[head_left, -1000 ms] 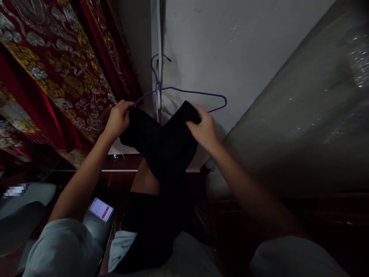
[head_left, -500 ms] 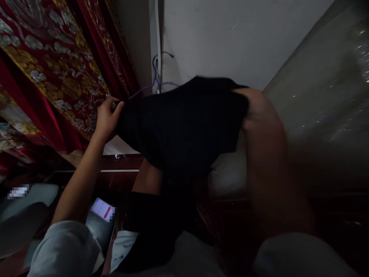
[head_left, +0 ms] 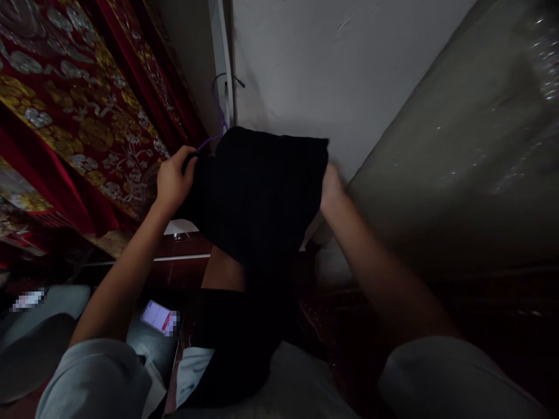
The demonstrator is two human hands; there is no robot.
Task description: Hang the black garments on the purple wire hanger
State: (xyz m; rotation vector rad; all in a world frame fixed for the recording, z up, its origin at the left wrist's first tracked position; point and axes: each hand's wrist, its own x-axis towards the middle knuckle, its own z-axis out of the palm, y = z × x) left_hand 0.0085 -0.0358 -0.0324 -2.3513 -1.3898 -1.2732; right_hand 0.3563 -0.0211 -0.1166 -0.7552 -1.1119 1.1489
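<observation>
A black garment is stretched between my two hands, partly over a purple clothes hanger whose hook and left shoulder show above it. My left hand is closed on the garment's left end, thumb and fingers pinched around cloth at the hanger's left arm. At the right edge, my right hand grips the cloth, its fingers mostly hidden behind it. The hanger's right arm is covered by the garment. More dark cloth hangs down toward my lap, and its folds are too dark to make out.
Red cloth with gold and silver embroidery hangs at left. A pale wall stands ahead, and a shiny plastic-covered bulk is at right. A lit phone lies on a grey surface at lower left, near a grey stool-like object.
My right hand has moved left and slightly down with the garment's right edge, covering the hanger's right arm. My left hand keeps its hold, shifted slightly right in view.
</observation>
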